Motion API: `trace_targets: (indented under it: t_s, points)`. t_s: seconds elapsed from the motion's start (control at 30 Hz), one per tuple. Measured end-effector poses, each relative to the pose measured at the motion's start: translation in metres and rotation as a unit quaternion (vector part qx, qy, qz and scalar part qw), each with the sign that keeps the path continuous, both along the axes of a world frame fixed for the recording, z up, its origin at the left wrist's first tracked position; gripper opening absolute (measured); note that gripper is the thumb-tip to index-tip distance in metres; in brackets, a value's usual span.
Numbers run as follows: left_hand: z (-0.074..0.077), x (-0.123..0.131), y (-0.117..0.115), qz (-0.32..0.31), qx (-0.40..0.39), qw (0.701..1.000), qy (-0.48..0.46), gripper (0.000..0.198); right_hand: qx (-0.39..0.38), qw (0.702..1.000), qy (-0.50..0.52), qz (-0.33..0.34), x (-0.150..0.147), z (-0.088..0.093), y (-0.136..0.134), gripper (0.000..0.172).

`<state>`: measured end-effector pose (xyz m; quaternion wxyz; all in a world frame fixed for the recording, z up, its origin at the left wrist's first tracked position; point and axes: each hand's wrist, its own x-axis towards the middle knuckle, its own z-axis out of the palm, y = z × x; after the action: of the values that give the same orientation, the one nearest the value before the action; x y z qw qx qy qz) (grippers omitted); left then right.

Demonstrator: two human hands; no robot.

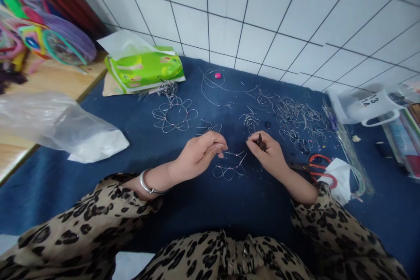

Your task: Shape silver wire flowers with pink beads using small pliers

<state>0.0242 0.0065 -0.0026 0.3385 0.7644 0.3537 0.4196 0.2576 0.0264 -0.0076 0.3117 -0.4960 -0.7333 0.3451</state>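
Observation:
In the middle of the view, my left hand point(200, 154) is closed, thumb and fingers pinched on a thin silver wire piece. This wire piece point(230, 168) bends into petal-like loops with small pink wraps or beads, and it hangs between my hands just above the blue cloth. My right hand point(269, 154) is closed around a dark pointed tool point(260, 141); most of it is hidden by the fingers, so its exact kind is unclear. A flower-shaped wire ring point(175, 114) lies flat beyond my left hand. Loose bent wires point(250, 119) lie beyond my right hand.
A heap of wire scraps point(295, 116) spreads at right, near red-handled scissors point(323, 170) and a white mug point(364, 105). A green tissue pack point(147, 70) stands by the tiled wall. A plastic bag point(65, 118) lies left; a pink spool-like piece point(218, 75) sits at the back.

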Motion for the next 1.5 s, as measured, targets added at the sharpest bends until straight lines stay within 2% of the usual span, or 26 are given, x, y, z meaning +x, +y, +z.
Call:
trace_targets:
  t_s: [0.13,0.23,0.3,0.4,0.5,0.57,0.63,0.7,0.77,0.87,1.0,1.13,1.23,1.3,1.5]
  points:
    - [0.001,0.0,0.001,-0.024,0.029,0.999,0.007,0.015,-0.081,0.997,-0.01,-0.002,0.003,0.01,0.0,0.021]
    - [0.002,0.0,0.002,-0.064,0.038,0.997,-0.007,0.015,-0.171,0.983,-0.028,0.058,0.007,0.02,0.003,0.025]
    - [0.004,0.0,0.002,-0.094,0.042,0.995,-0.014,0.016,-0.179,0.977,-0.062,0.093,0.008,0.025,0.005,0.027]
    - [0.006,-0.001,0.002,-0.122,0.047,0.991,-0.015,0.015,-0.08,0.977,-0.17,0.103,0.006,0.025,0.01,0.03]
    - [0.008,-0.002,0.001,-0.119,0.047,0.992,-0.017,0.016,0.054,0.955,-0.278,0.086,-0.001,0.018,0.013,0.028]
    - [0.009,-0.003,0.001,-0.11,0.048,0.993,-0.022,0.016,0.111,0.945,-0.292,0.091,-0.004,0.014,0.014,0.024]
    - [0.009,-0.004,0.002,-0.105,0.048,0.993,-0.029,0.016,0.123,0.954,-0.257,0.096,-0.005,0.016,0.014,0.02]
    - [0.009,-0.004,0.002,-0.107,0.042,0.993,-0.037,0.017,0.067,0.973,-0.186,0.121,-0.004,0.022,0.014,0.021]
    - [0.009,-0.004,0.002,-0.11,0.03,0.992,-0.047,0.017,-0.07,0.975,-0.093,0.188,-0.002,0.03,0.014,0.027]
    - [0.009,-0.005,0.001,-0.111,0.008,0.992,-0.064,0.017,-0.264,0.933,0.006,0.246,-0.001,0.037,0.012,0.036]
    - [0.009,-0.005,0.001,-0.109,-0.007,0.99,-0.09,0.016,-0.37,0.887,0.071,0.267,-0.002,0.034,0.01,0.04]
    - [0.011,-0.005,0.0,-0.115,-0.014,0.99,-0.087,0.016,-0.432,0.846,0.122,0.289,-0.003,0.027,0.006,0.04]
    - [0.01,-0.005,0.001,-0.117,-0.011,0.989,-0.084,0.016,-0.452,0.835,0.147,0.278,-0.002,0.023,0.005,0.037]
    - [0.008,-0.005,0.002,-0.115,-0.005,0.99,-0.078,0.016,-0.449,0.843,0.155,0.254,-0.002,0.021,0.005,0.033]
    - [0.002,-0.002,0.004,-0.113,0.008,0.993,-0.031,0.015,-0.39,0.898,0.143,0.146,-0.006,0.02,0.004,0.026]
